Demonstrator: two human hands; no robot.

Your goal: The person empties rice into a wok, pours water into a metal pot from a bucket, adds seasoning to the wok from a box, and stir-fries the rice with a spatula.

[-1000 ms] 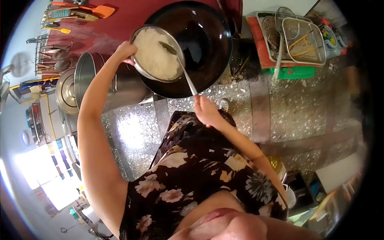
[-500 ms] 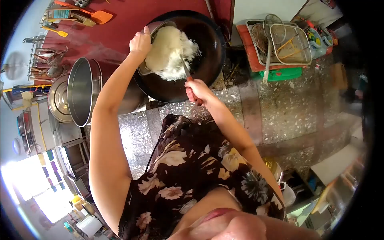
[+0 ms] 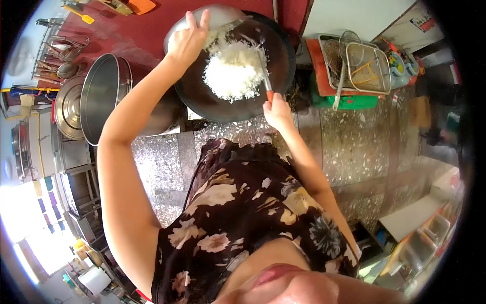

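Head view | left hand gripped bowl, tipped far left over wok, seemingly to shed rice | right hand gripped tool

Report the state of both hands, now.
Left hand: holding the tilted metal bowl, two fingers extended.
Right hand: grip closed, holding the metal cooking utensil by its handle.

A kitchen by its gear; a broad dark wok holds white rice; a deep metal pot stands beside it; strainers and a yellow spatula line the left side; a wire-mesh basket and long-handled skimmer sit right.
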